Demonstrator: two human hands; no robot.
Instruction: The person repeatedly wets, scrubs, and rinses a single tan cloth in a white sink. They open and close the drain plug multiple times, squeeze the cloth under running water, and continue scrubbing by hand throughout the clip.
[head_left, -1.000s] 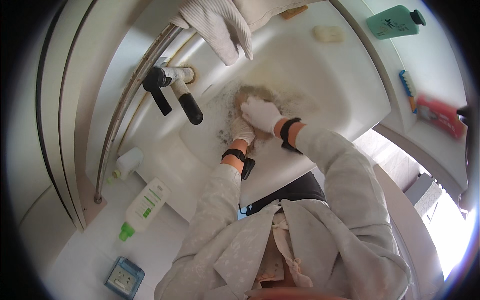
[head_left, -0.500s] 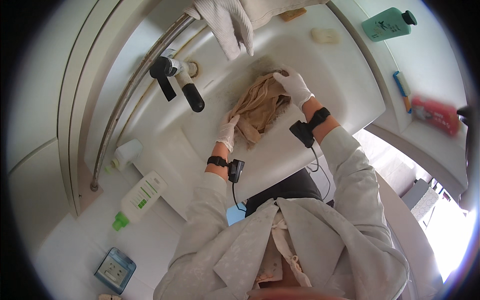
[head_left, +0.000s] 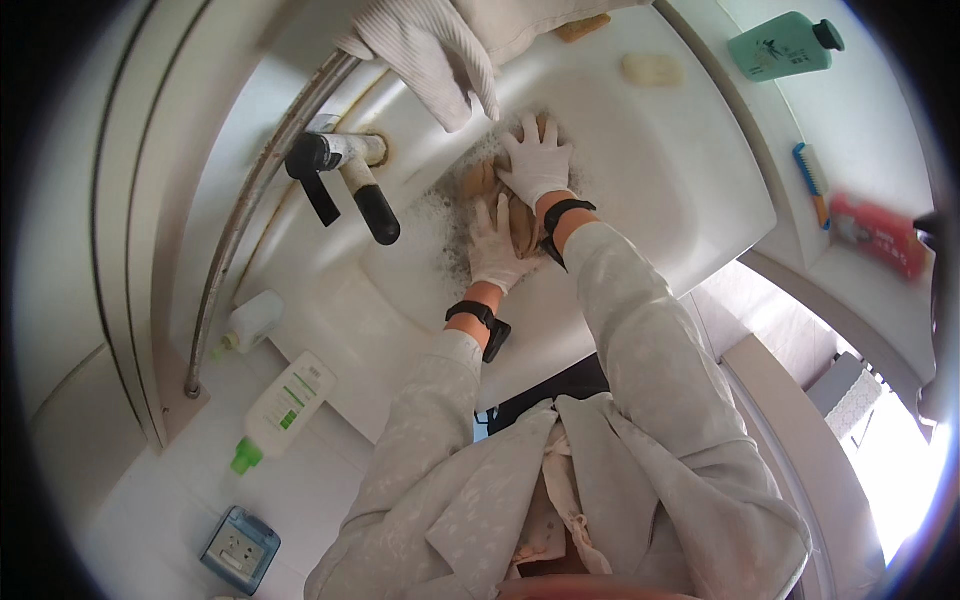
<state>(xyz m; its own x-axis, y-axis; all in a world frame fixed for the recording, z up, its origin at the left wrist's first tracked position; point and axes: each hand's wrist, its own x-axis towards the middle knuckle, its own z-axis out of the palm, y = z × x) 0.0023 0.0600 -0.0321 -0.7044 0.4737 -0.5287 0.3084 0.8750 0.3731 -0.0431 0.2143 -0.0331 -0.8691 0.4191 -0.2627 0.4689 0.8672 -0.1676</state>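
A tan cloth (head_left: 521, 226) lies bunched in soapy water in the white sink (head_left: 655, 190). My left hand (head_left: 497, 250), in a thin white glove, lies on its near side with fingers stretched forward. Farther back and to the right, my right hand (head_left: 540, 163) rests on the cloth, gloved too, its fingers spread. Both palms press down and cover much of the cloth. Suds ring it, mostly on the left.
A black-handled faucet (head_left: 349, 165) juts over the sink's left side, beside a metal rail (head_left: 232, 215). Ribbed fabric (head_left: 432, 50) hangs at the back. A soap bar (head_left: 653, 70), a green bottle (head_left: 785, 48) and a brush (head_left: 811, 183) sit right; a white bottle (head_left: 290, 408), left.
Both hands have gone from holding the spread cloth at its sides to lying flat on it, closer together. The cloth is now bunched lower in the suds.
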